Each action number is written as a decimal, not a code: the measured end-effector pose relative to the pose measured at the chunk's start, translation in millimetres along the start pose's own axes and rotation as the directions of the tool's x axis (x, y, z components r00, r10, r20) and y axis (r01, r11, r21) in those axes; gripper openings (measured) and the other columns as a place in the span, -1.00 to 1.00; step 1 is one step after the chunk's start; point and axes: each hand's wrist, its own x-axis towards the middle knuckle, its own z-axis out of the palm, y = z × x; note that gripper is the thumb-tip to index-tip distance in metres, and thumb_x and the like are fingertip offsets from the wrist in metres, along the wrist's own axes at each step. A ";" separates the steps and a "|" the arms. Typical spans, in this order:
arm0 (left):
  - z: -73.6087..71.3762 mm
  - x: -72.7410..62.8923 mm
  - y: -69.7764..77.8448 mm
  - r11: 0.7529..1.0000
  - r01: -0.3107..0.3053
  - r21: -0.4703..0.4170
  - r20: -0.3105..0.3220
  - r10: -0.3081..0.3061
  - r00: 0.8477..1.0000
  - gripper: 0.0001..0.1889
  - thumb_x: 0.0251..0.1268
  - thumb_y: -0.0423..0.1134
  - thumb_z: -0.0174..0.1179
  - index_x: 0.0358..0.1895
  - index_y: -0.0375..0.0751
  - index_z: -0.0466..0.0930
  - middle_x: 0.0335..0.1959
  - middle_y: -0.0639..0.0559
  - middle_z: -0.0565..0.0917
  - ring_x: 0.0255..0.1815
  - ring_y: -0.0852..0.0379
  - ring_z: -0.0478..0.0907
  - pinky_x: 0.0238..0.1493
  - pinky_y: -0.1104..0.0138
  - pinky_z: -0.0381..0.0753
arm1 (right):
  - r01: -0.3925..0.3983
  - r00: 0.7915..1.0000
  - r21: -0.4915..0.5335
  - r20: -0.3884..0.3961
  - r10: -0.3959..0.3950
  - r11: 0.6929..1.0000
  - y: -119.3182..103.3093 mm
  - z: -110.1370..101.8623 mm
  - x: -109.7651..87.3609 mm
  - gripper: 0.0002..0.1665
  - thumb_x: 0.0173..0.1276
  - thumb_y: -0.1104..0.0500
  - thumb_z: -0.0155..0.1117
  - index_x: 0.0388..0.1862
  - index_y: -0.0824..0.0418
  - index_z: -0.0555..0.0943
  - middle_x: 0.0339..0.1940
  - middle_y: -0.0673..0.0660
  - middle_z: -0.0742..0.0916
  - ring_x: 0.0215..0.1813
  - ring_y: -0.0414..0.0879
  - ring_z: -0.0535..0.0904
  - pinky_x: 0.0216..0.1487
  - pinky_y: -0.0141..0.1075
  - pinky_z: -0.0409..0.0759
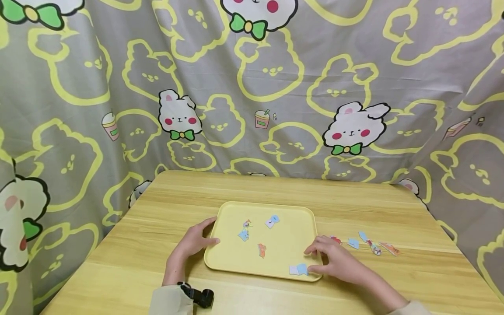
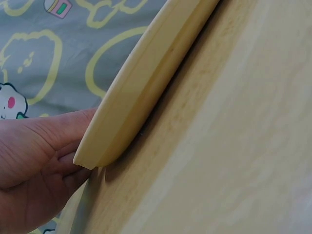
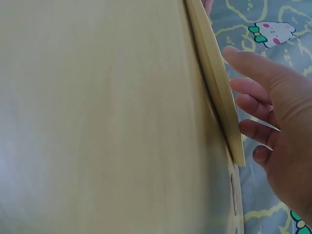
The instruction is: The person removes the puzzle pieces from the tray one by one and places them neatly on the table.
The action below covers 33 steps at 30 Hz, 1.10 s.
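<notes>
A yellow tray [image 1: 283, 240] lies on the table, slightly lifted at its left end in the left wrist view. My left hand [image 1: 194, 240] grips that end, thumb over the rim and fingers beneath. My right hand [image 1: 334, 258] is over the tray's front right corner, fingers loosely bent. Its thumb tip is right beside a white-and-blue puzzle piece pair [image 1: 299, 269]. Farther in on the tray lie an orange piece [image 1: 261, 250], a blue-and-multicoloured cluster [image 1: 244, 232] and another white-and-blue pair [image 1: 271, 221].
Right of the tray, several loose pieces lie on the wooden table [image 1: 393, 280]: a red one [image 1: 336, 240] partly behind my right hand, a blue one [image 1: 353, 243], a patterned one [image 1: 374, 248] and an orange one [image 1: 390, 248]. A patterned curtain [image 1: 275, 87] surrounds the table's back and sides.
</notes>
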 end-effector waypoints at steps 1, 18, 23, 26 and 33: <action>-0.1 -0.1 0.2 1.000 0.001 -0.001 0.000 -0.001 1.000 -0.22 0.17 -0.23 0.39 0.47 -0.16 0.27 0.45 -0.32 0.33 0.50 -0.33 0.19 0.48 -0.17 0.22 | -0.004 1.000 -0.012 0.007 0.004 1.000 -1.3 0.5 0.4 -0.65 0.15 -0.03 0.48 -0.12 0.07 0.69 -0.34 -0.18 0.57 -0.26 -0.37 0.37 -0.31 -0.50 0.39; -1.3 0.0 2.6 1.000 0.003 -0.005 -0.001 -0.003 1.000 -0.22 0.17 -0.24 0.38 0.48 -0.15 0.27 0.46 -0.31 0.32 0.50 -0.33 0.18 0.48 -0.16 0.22 | 0.099 0.995 -0.244 0.037 -0.092 0.965 -14.9 7.4 5.6 -0.78 0.16 -0.16 0.45 -0.30 -0.13 0.67 -0.33 -0.34 0.57 -0.23 -0.44 0.37 -0.18 -0.34 0.46; -1.3 1.1 2.5 1.000 -0.002 -0.010 -0.002 0.002 1.000 -0.22 0.18 -0.24 0.38 0.48 -0.15 0.27 0.46 -0.31 0.32 0.51 -0.33 0.18 0.48 -0.16 0.22 | 0.149 0.989 -0.273 0.030 -0.146 0.950 -17.0 9.2 8.3 -0.84 0.13 -0.05 0.49 -0.37 -0.13 0.65 -0.40 -0.33 0.52 -0.27 -0.45 0.29 -0.23 -0.41 0.36; -1.3 1.4 2.2 1.000 -0.005 -0.009 -0.003 0.005 1.000 -0.23 0.18 -0.24 0.38 0.47 -0.16 0.27 0.46 -0.31 0.32 0.50 -0.32 0.19 0.48 -0.15 0.23 | 0.185 0.982 -0.295 0.023 -0.186 0.938 -17.2 9.9 9.6 -0.82 0.10 0.00 0.51 -0.39 -0.11 0.64 -0.40 -0.32 0.53 -0.28 -0.45 0.27 -0.25 -0.49 0.27; -1.4 0.1 2.1 1.000 -0.004 -0.011 -0.001 0.004 1.000 -0.23 0.18 -0.24 0.38 0.48 -0.16 0.27 0.46 -0.32 0.32 0.50 -0.33 0.19 0.48 -0.16 0.23 | 0.244 0.966 -0.351 0.009 -0.257 0.904 -15.6 9.5 12.3 -0.78 0.02 0.03 0.54 -0.44 -0.08 0.62 -0.42 -0.28 0.54 -0.30 -0.44 0.26 -0.27 -0.55 0.18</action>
